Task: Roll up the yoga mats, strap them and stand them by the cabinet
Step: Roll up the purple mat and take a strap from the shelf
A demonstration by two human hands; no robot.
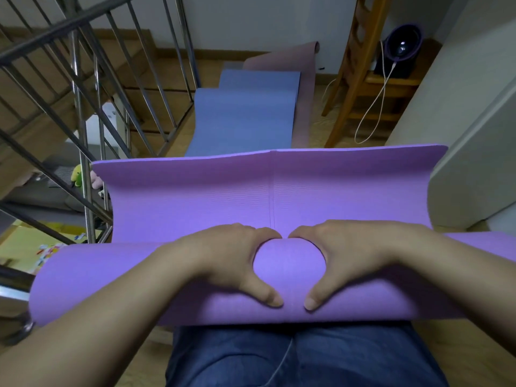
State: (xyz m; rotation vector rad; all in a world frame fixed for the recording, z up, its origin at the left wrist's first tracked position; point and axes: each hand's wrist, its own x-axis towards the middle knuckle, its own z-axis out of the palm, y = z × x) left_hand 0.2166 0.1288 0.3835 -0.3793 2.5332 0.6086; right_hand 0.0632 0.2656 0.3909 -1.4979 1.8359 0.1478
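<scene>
Both hands are set side by side on the rolled part of the purple mat (106, 280). The left hand (229, 263) and the right hand (360, 261) are curved over the roll, with the thumbs laid on its near side and the fingers wrapped over its far side, so the roll is gripped by each. The fingertips are almost met at the middle.

Just below the wrists, blue jeans (279, 356) are seen, and the roll is laid crosswise just beyond them. Whether it is borne by the knees or by the wooden floor (156, 350) cannot be told.

Beyond the fingers, the unrolled part of the same mat is spread flat, and a straight seam is seen running away from the gap between the hands. Farther on, a blue mat (243, 118) is laid in waves. Past it a mauve mat (279, 58) is stretched towards the wall, its far end curled up.

To the left of the left hand, a steel stair railing (83, 135) is seen. A green soft toy (76, 175) and some coloured scraps (47, 251) are visible through its bars, with any lettering too small to be read.

To the right of the right hand, a white cabinet (469, 152) is stood. Beyond it, a wooden chair (360, 79) is placed, with a dark round device (402, 51) on it and a white cable (374, 107) hung from that.
</scene>
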